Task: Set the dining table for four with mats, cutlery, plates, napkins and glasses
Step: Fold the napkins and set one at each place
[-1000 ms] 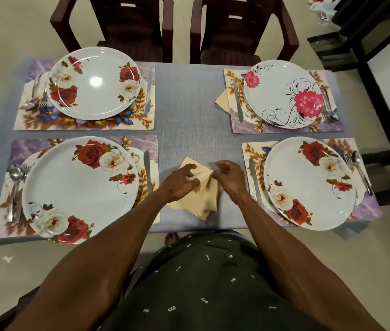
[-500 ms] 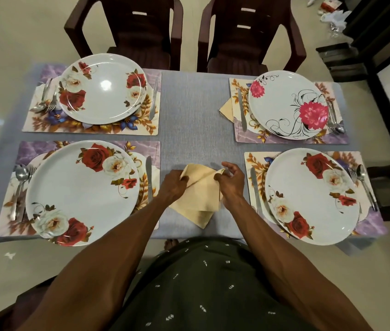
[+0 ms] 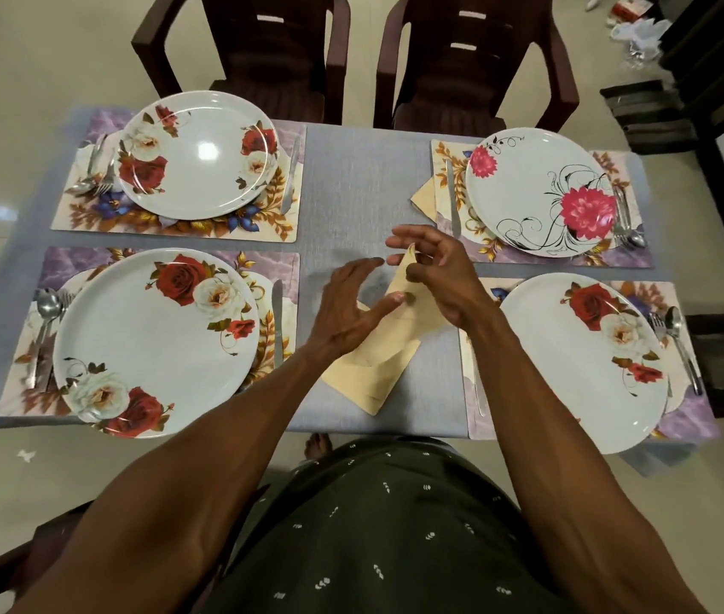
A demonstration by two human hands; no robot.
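Between the near plates, right hand (image 3: 433,277) pinches top napkin (image 3: 400,281) corner; left hand (image 3: 347,312) fingers spread, steadying stack; limp, light paper, lift by corner.

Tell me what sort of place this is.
Most likely a home dining room: a table laid with floral plates on mats, two dark chairs at its far side, and a tiled floor.

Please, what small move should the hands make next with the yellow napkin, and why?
Probably lift the top napkin off the stack and carry it to a near setting. The right hand pinches its raised corner, the left hand is spread over the rest, and only the far right mat shows a napkin.
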